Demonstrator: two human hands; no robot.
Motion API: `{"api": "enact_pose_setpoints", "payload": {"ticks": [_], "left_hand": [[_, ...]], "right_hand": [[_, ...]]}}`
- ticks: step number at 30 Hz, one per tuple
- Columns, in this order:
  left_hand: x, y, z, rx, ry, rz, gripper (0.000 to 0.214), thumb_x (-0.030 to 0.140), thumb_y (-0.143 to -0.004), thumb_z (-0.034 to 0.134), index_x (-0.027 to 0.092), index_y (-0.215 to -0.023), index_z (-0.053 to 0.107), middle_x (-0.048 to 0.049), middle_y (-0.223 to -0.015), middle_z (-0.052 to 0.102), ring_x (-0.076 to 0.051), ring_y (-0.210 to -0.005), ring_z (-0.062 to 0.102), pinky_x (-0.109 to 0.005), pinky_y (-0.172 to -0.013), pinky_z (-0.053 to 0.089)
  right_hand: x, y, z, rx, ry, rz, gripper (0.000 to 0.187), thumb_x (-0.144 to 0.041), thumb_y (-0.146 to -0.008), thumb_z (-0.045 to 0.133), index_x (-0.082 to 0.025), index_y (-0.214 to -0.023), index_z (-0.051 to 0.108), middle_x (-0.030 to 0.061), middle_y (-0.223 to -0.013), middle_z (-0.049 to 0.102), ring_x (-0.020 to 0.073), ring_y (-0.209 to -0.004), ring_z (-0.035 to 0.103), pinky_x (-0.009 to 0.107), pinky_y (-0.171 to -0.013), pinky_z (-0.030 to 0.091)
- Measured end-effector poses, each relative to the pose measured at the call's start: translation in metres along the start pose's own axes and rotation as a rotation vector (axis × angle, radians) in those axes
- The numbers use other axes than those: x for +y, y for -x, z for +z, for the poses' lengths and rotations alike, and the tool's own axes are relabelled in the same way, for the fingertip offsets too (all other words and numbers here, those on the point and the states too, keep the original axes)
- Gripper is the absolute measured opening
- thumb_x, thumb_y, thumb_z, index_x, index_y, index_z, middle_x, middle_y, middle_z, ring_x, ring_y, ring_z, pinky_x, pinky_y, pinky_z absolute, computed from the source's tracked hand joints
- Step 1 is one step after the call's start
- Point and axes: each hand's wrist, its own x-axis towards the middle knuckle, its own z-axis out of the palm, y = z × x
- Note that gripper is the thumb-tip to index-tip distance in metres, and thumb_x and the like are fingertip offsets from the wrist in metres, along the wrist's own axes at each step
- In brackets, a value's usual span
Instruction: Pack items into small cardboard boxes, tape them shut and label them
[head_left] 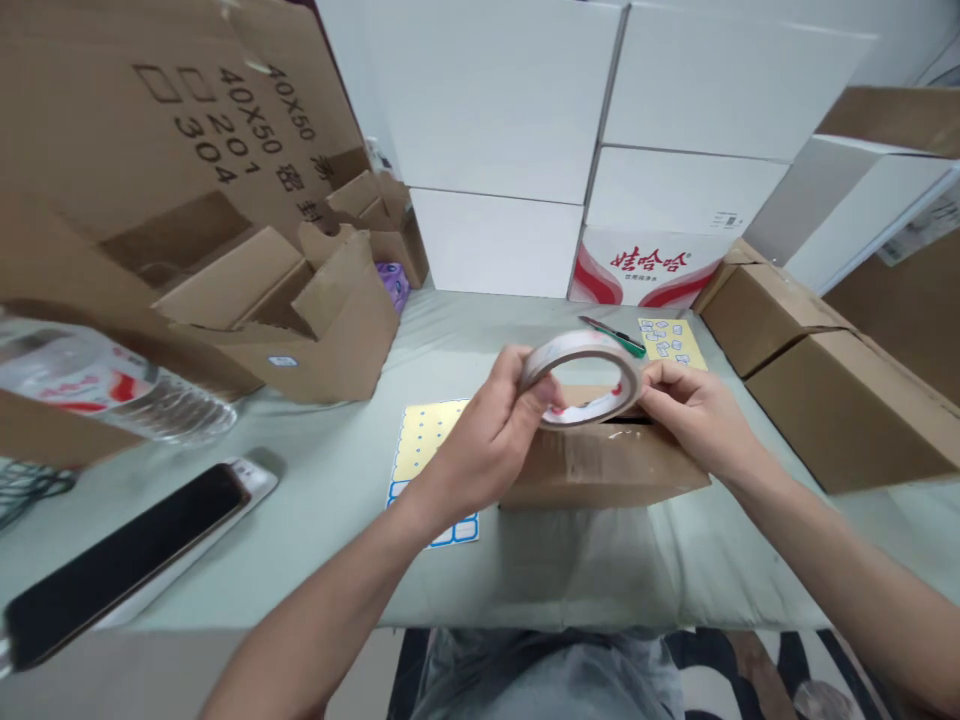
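My left hand (487, 430) grips a roll of clear packing tape (581, 380) from the near side, with its fingers curled over the rim. My right hand (690, 410) presses its fingertips against the roll's right edge. The roll stands tilted on edge just above a small closed cardboard box (600, 468), whose top is partly hidden by the roll and my hands. Behind the roll lies a green-handled utility knife (613, 335). A sheet of yellow and blue stickers (424, 440) lies under my left wrist, and another yellow sheet (671, 342) lies at the back right.
A pale green table mat (315, 500) covers the table. A smartphone (127, 560) lies at the near left, and a plastic water bottle (112, 385) lies beyond it. Cut cardboard (225, 270) rises at the left, brown cartons (832, 400) at the right, and white cartons (495, 100) at the back.
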Motion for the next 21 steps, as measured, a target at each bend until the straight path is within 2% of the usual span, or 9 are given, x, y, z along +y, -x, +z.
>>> {"api": "enact_pose_setpoints", "payload": {"ticks": [3,5,8,11,13,16,17,19,21], "left_hand": [[0.003,-0.015,0.001,-0.042,0.075,0.036,0.018,0.036,-0.101,0.037,0.022,-0.095,0.046,-0.0001,-0.091,0.058,-0.014,-0.088,0.056,-0.028,-0.082,0.043],[0.004,-0.023,0.001,-0.055,0.162,0.028,0.016,0.034,-0.101,0.036,0.022,-0.094,0.044,0.0004,-0.087,0.057,-0.014,-0.085,0.055,-0.027,-0.081,0.044],[0.007,-0.028,0.001,-0.029,0.255,0.043,0.017,0.034,-0.102,0.032,0.023,-0.094,0.042,0.0015,-0.081,0.056,-0.014,-0.081,0.056,-0.028,-0.081,0.045],[0.009,-0.030,0.001,-0.013,0.218,0.105,0.011,0.031,-0.101,0.037,0.023,-0.096,0.043,0.0013,-0.081,0.056,-0.015,-0.080,0.056,-0.030,-0.080,0.047],[0.008,-0.030,-0.001,-0.032,0.169,0.139,0.006,0.029,-0.100,0.042,0.024,-0.100,0.045,0.0007,-0.084,0.058,-0.016,-0.082,0.058,-0.032,-0.080,0.049],[-0.001,-0.024,-0.013,-0.037,0.161,0.194,0.014,0.029,-0.098,0.046,0.025,-0.112,0.048,-0.0027,-0.105,0.062,-0.020,-0.105,0.059,-0.035,-0.093,0.049],[-0.008,-0.020,-0.020,0.000,0.183,0.190,0.018,0.029,-0.098,0.046,0.025,-0.116,0.048,-0.0041,-0.116,0.061,-0.021,-0.115,0.057,-0.036,-0.099,0.047],[-0.026,-0.006,-0.033,0.155,0.238,0.119,0.024,0.032,-0.098,0.044,0.024,-0.120,0.049,-0.0064,-0.127,0.058,-0.021,-0.125,0.052,-0.037,-0.105,0.043],[-0.049,0.014,-0.043,0.309,0.261,-0.020,0.024,0.030,-0.098,0.041,0.020,-0.117,0.053,-0.0085,-0.124,0.061,-0.021,-0.122,0.055,-0.039,-0.106,0.044]], "right_hand": [[0.002,-0.005,-0.004,-0.054,0.035,0.091,0.023,-0.040,-0.071,0.071,-0.019,-0.068,0.061,-0.0007,-0.065,0.062,0.0135,-0.061,0.057,0.024,-0.056,0.045],[0.004,-0.006,-0.006,-0.062,0.028,0.098,0.026,-0.042,-0.069,0.075,-0.020,-0.079,0.065,0.0007,-0.072,0.066,0.0166,-0.067,0.062,0.027,-0.062,0.050],[0.002,-0.003,-0.008,-0.087,0.040,-0.019,0.046,-0.040,-0.062,0.084,-0.025,-0.103,0.068,0.0055,-0.096,0.070,0.0227,-0.084,0.068,0.031,-0.068,0.055],[-0.007,0.002,-0.008,-0.077,-0.011,-0.187,0.057,-0.040,-0.071,0.080,-0.031,-0.125,0.063,0.0105,-0.117,0.066,0.0253,-0.096,0.067,0.032,-0.070,0.056],[-0.012,0.002,-0.008,-0.044,-0.035,-0.224,0.046,-0.040,-0.079,0.074,-0.031,-0.123,0.064,0.0123,-0.116,0.066,0.0251,-0.093,0.067,0.033,-0.068,0.055],[-0.009,-0.010,-0.016,0.002,0.067,-0.190,0.020,-0.037,-0.082,0.073,-0.027,-0.098,0.074,0.0114,-0.096,0.069,0.0235,-0.083,0.065,0.036,-0.067,0.052],[-0.004,-0.019,-0.023,0.036,0.096,-0.176,0.015,-0.036,-0.082,0.074,-0.027,-0.094,0.075,0.0110,-0.094,0.069,0.0232,-0.083,0.065,0.037,-0.069,0.052],[0.012,-0.044,-0.043,0.092,0.086,-0.172,0.015,-0.036,-0.082,0.074,-0.028,-0.095,0.076,0.0105,-0.097,0.070,0.0222,-0.082,0.067,0.038,-0.071,0.052],[0.033,-0.073,-0.064,0.051,0.063,-0.193,0.014,-0.041,-0.080,0.075,-0.032,-0.091,0.077,0.0086,-0.088,0.071,0.0186,-0.065,0.067,0.035,-0.057,0.051]]}}
